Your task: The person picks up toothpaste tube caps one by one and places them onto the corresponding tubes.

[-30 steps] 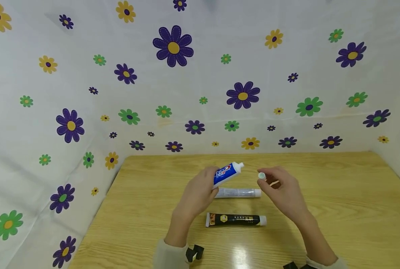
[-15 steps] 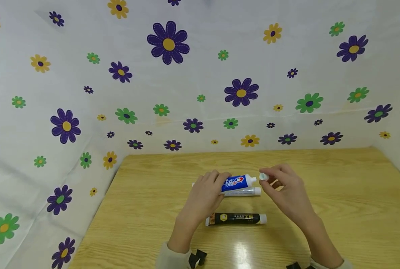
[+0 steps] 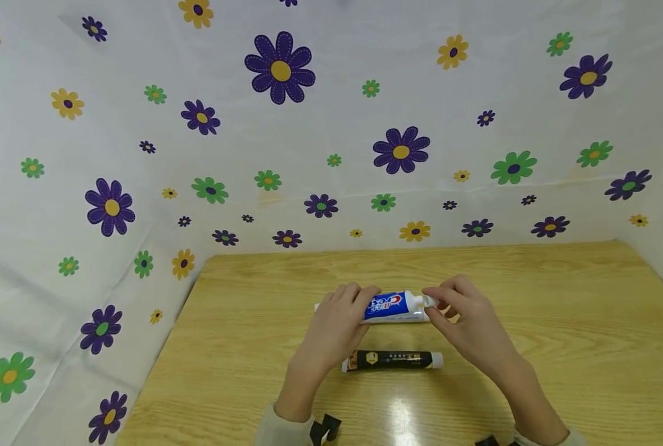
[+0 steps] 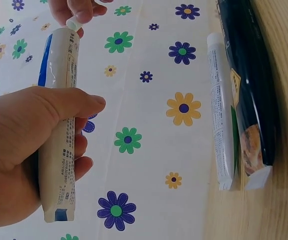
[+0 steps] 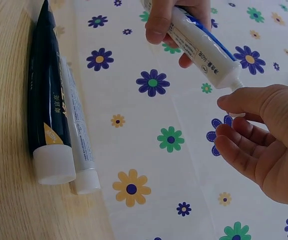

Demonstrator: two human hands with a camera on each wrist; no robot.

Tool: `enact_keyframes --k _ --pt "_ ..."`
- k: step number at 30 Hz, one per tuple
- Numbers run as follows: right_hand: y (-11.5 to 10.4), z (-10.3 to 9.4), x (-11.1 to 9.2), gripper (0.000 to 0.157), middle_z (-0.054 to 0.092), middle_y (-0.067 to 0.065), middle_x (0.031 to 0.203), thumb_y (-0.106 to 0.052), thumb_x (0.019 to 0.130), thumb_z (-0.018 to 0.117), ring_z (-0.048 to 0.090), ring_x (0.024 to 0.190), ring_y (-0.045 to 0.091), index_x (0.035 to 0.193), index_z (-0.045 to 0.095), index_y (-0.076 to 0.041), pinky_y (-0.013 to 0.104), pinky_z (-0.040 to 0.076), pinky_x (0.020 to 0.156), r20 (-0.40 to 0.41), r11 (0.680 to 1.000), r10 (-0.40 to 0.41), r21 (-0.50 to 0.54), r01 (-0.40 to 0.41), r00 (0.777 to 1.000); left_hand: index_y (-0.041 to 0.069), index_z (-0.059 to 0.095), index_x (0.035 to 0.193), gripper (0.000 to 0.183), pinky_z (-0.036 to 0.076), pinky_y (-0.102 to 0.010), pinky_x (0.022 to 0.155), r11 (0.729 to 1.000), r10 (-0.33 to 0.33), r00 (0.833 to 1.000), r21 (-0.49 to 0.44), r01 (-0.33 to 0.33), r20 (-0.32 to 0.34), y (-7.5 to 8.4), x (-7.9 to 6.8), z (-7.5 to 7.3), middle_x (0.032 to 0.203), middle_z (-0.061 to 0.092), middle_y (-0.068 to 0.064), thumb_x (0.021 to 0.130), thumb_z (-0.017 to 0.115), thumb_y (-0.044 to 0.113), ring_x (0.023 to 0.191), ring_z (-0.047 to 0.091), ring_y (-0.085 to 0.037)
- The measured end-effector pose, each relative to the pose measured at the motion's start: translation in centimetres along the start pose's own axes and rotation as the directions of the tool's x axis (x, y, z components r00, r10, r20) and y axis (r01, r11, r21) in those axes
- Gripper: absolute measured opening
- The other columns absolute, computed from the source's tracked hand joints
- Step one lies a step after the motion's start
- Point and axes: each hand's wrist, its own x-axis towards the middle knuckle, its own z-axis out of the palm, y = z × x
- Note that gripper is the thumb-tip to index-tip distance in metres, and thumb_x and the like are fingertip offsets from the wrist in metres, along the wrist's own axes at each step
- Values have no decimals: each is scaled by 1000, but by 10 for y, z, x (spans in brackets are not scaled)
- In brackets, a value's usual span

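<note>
My left hand [image 3: 337, 322] grips a blue and white toothpaste tube [image 3: 388, 305], its neck pointing right. In the left wrist view the thumb lies across the tube's pale printed back [image 4: 59, 165]. My right hand [image 3: 470, 316] pinches a small white cap [image 3: 430, 301] between thumb and fingertips, right at the tube's neck. The right wrist view has those fingers [image 5: 238, 100] at the nozzle, covering most of the cap. Whether the cap is seated on the thread cannot be told.
On the wooden table [image 3: 242, 353] lies a black toothpaste tube [image 3: 392, 360] with a white cap, nearer me. A slimmer white tube [image 5: 79, 125] lies behind it, partly hidden under the held tube in the head view. A flowered cloth [image 3: 331, 124] hangs behind the table.
The held tube has come down and right, levelling from its upward tilt. The cap in my right hand has turned toward the neck and now meets it.
</note>
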Motion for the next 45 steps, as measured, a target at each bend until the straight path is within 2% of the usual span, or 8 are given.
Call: enact_keyframes --k 16,26,31,36,45 --pt "-3 0 -1 32 58 2 93 12 75 78 61 75 12 105 73 2 24 55 62 16 1000 11 -21 -11 1000 15 55 132 53 54 -37 83 999 18 1000 31 -18 21 2 -1 -2 106 61 -4 85 80 14 94 59 -20" --pt "-6 1 -3 32 60 1 97 9 75 80 57 77 10 104 74 -3 22 53 60 41 999 20 -51 -18 999 15 56 131 50 54 -37 81 998 28 999 50 -29 19 2 -4 -5 103 61 -4 86 77 11 92 58 -19" --pt "-6 0 -3 30 67 1 97 9 79 77 62 75 8 107 73 -1 21 54 59 83 999 41 32 -44 996 16 56 132 50 53 -36 84 999 19 999 47 -21 33 2 -4 -8 105 61 -3 87 77 13 93 58 -19" --pt "-5 -2 -4 28 67 1 98 6 84 74 60 77 4 111 73 -2 23 55 60 113 988 69 129 -83 991 17 55 132 51 53 -37 85 1000 4 999 25 -5 44 2 -5 -8 106 60 -4 87 78 13 94 58 -19" --pt "-5 -8 -4 26 69 2 96 0 90 70 64 80 9 116 69 -2 27 56 62 170 923 197 299 -241 965 13 50 137 61 54 -38 86 1000 6 1000 -21 -5 24 -1 -5 -10 110 60 -6 84 81 16 96 60 -18"
